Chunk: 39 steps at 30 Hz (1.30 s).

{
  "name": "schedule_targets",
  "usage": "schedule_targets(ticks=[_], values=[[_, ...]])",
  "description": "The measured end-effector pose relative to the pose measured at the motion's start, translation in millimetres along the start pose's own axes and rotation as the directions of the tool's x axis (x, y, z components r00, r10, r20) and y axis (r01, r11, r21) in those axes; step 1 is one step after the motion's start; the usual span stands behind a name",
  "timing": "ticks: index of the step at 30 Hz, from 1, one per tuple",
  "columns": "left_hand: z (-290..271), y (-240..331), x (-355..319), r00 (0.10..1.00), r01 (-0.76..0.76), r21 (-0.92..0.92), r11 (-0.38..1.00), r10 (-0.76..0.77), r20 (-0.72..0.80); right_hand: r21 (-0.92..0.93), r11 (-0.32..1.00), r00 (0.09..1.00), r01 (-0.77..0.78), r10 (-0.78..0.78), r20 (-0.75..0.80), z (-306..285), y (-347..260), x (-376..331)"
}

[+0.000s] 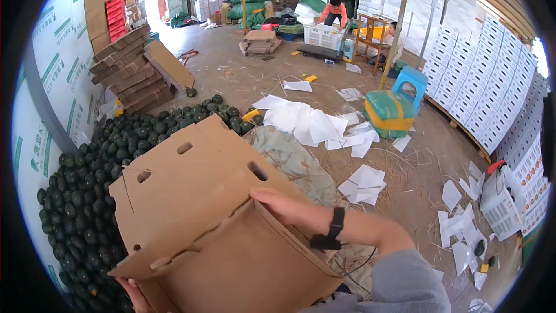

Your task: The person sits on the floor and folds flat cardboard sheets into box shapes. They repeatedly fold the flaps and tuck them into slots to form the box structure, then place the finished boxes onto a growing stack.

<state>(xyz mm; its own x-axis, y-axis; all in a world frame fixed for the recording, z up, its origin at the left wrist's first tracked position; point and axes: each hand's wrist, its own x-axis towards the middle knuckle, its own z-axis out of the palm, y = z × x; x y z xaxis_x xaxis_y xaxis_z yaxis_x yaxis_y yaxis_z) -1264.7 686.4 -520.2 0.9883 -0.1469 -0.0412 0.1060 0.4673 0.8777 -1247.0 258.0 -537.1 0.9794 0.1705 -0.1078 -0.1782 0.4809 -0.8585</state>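
Note:
A brown cardboard box (243,261) with hand holes is tilted in front of me, its inside turned toward me. A wide flap (202,168) folds away from its far edge. My right hand (275,204) grips the box's upper right corner, thumb along the edge. At the lower left corner my left hand (134,294) holds the box from outside, with most of its fingers hidden by the cardboard. Beyond the flap and to its left lies a large heap of dark green oval fruits (78,214).
A stack of flattened cartons (130,72) leans by the left wall. White paper sheets (301,119) litter the floor. A blue stool (410,84) stands by a green and yellow bundle (389,113). White cartons (475,75) line the right. A person in orange (335,11) bends over a white crate (323,36).

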Motion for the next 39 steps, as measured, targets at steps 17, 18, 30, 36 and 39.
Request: schedule_targets(ticks=[17, 18, 30, 36, 39], values=[[81, 61, 66, 0.942, -0.335, 0.651, -0.681, -0.248, 0.226, -0.852, -0.149, 0.815, 0.502, -0.247, 0.523, 43, -87, 15], [55, 103, 60, 0.985, -0.163, 0.613, -0.773, -0.098, 0.139, -0.87, -0.077, 0.778, 0.487, -0.415, 0.472, 50, -100, 12], [-58, -46, -28, 0.992, 0.088, 0.713, 0.696, 0.005, -0.128, -0.931, 0.363, 0.954, -0.042, -0.263, -0.146, -59, -3, -85], [-30, -11, -49, 0.987, -0.129, 0.905, 0.406, 0.143, 0.077, -0.993, 0.051, 0.993, -0.111, -0.035, -0.112, 16, -37, -91], [8, 6, -34, 0.965, -0.231, 0.901, 0.367, 0.202, 0.165, -0.673, -0.526, 0.854, 0.519, 0.337, 0.396, 28, 15, -67]])
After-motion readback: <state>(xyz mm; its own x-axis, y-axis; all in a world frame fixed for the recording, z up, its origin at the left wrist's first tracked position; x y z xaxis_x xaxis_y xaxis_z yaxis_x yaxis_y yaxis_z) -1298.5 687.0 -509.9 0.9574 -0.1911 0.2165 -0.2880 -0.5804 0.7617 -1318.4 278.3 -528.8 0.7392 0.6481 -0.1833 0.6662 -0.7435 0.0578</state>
